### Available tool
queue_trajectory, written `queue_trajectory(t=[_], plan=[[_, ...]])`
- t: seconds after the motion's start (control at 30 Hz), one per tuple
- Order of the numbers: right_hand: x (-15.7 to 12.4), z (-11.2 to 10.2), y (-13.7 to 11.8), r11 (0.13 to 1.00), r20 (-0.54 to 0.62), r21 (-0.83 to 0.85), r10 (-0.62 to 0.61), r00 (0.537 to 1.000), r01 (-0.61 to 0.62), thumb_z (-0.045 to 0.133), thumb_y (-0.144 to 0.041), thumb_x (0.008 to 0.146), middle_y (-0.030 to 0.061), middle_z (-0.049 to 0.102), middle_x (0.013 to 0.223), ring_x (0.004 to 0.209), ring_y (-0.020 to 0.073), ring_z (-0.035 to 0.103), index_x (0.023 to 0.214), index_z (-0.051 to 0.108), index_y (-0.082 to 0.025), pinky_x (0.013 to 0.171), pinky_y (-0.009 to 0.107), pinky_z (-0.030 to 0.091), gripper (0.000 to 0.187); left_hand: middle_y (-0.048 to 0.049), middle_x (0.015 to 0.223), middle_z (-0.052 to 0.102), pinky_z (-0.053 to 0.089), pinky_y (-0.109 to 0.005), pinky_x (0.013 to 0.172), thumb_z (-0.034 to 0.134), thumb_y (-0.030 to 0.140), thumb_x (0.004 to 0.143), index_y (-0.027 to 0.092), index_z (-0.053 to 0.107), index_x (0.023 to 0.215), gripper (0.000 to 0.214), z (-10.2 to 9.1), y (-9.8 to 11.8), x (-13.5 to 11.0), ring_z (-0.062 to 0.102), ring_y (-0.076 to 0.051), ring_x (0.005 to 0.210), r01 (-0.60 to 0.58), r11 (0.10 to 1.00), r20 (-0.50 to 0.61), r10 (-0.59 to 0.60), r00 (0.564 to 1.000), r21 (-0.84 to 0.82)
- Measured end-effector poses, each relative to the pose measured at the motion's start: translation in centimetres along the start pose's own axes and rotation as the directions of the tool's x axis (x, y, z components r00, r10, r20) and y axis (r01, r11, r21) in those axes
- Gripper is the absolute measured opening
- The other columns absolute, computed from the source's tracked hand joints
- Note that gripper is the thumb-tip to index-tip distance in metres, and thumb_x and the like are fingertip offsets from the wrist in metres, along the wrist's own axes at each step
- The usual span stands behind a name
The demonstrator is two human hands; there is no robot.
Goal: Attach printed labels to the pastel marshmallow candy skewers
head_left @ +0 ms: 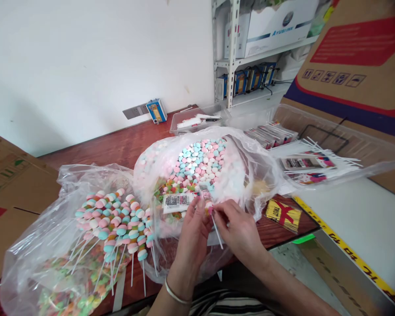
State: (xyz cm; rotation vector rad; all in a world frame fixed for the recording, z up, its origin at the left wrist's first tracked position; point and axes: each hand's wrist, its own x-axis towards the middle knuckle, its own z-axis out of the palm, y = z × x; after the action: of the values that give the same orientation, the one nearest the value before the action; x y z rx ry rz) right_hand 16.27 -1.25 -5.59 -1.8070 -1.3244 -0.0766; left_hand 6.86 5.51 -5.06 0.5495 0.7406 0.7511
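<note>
My left hand (195, 226), with a bangle on its wrist, grips a candy skewer (209, 205) that seems to sit in a small clear printed wrapper. Its white stick (217, 232) points down toward me. The fingertips of my right hand (235, 221) pinch the lower end of the wrapper, around the stick; any small tie there is too hidden to make out. Just beyond my left fingers lies a flat printed wrapper (177, 202). Under and behind both hands spreads an open plastic bag of pastel candies (200, 160), with gummy candies (174, 186) at its near side.
Candy skewers (118, 219) are heaped at left on a clear bag of gummies (75, 281). A packet of yellow twist ties (283, 215) lies right. Beyond it, a clear tray (365, 162) holds wrappers and white sticks. Cardboard boxes (355, 66) (16, 206) flank the table.
</note>
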Motion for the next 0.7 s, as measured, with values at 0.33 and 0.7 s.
queue_trajectory(t=[0.33,0.7], plan=[[0.4,0.4,1.0,0.996,0.115,-0.061,0.068,0.991,-0.061,0.049,-0.018,0.092,0.0028,0.062,0.083,0.074,0.0174,0.063,0.084,0.059,-0.019,0.065,0.027,0.044,0.012,-0.0035,0.082,0.068,0.047,-0.024,0.061,0.072,0.022,0.074,0.02,0.058,0.126,0.054,-0.8,0.4,-0.4,0.061,-0.014,0.067,-0.03,0.913,0.134,-0.027,0.991,0.407],[1.1,0.1,1.6,0.984,0.288,0.136,0.077,0.955,-0.12,0.047,-0.012,0.088,0.0008,0.062,0.079,0.073,0.0162,0.058,0.079,0.054,-0.021,0.064,0.027,0.043,0.014,-0.0027,0.084,0.064,0.039,-0.023,0.063,0.074,0.02,0.074,0.026,0.074,0.091,0.018,-2.0,0.4,0.0,0.051,-0.013,0.063,-0.462,0.551,0.219,0.45,0.866,0.695]])
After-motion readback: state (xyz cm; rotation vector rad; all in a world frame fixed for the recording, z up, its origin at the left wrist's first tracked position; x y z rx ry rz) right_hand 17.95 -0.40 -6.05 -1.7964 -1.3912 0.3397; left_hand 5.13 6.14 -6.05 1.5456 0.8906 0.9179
